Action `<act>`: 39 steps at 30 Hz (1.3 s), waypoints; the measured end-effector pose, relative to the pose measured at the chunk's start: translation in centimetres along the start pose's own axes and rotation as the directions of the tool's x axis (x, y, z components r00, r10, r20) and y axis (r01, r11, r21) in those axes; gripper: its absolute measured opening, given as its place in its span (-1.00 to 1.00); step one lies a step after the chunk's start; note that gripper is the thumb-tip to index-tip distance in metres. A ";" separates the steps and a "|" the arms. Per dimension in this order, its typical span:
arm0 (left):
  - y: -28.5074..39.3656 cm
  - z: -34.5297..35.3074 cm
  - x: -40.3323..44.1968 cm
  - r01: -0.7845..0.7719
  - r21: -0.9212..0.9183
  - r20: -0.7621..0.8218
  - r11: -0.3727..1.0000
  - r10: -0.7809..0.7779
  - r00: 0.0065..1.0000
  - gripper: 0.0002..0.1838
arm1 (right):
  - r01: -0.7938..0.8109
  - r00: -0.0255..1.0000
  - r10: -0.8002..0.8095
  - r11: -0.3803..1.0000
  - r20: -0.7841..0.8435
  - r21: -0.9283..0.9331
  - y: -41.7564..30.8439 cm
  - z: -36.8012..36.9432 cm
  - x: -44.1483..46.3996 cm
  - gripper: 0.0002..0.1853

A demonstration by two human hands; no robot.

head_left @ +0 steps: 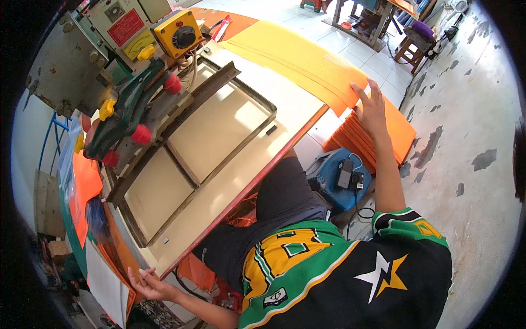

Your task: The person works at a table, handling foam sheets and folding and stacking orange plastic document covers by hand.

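Note:
My right hand [372, 109] is at the right corner of a yellow-orange sheet [290, 55], its fingers apart and touching the sheet's edge. Just below that hand stands a stack of orange sheets [350, 137]. My left hand [149, 285] is by the near left corner of the cream board [219, 181], loosely curled with fingers apart and nothing visible in it. Close to it hang white and orange sheets [109, 279]. A metal-strip frame [192, 183] lies on the board, under the machine's bar with its green bracket [131, 104] and red knobs.
A yellow control box [176, 34] with a black dial sits on the machine [109, 27]. Beside my leg, a blue stool [334, 192] carries small black devices and a cable. The worn wall [460, 137] runs along the right. A workbench [367, 22] stands at the back.

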State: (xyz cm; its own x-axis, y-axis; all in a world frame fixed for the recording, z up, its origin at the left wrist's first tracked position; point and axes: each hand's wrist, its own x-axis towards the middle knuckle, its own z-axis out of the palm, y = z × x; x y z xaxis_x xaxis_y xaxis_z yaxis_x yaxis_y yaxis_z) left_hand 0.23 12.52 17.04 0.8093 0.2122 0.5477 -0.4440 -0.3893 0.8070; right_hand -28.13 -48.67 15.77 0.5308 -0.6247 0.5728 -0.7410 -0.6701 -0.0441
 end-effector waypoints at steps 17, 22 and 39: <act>0.2 -0.1 0.1 -0.048 0.067 -0.012 0.997 0.049 0.999 -0.63 | -0.131 0.864 -0.177 0.824 0.470 0.551 5.0 -3.0 9.2 -0.72; 0.7 0.1 0.2 -0.052 0.077 -0.026 0.996 0.054 0.998 -0.63 | -0.202 0.826 -0.238 0.721 0.511 0.663 5.3 -3.3 10.5 -0.63; -0.3 -0.4 0.4 -0.081 0.059 -0.035 0.995 0.083 0.996 -0.65 | 0.024 0.962 -0.251 0.479 0.111 0.878 -2.0 -0.8 11.6 -0.72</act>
State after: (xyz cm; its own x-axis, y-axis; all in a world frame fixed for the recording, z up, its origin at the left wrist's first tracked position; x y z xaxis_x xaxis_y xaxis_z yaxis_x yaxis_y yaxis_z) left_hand 0.61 13.07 17.08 0.7554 0.2106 0.6205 -0.4850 -0.4570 0.7456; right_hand -20.77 -54.24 23.20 0.7420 -0.4768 0.4713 0.0190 -0.6878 -0.7257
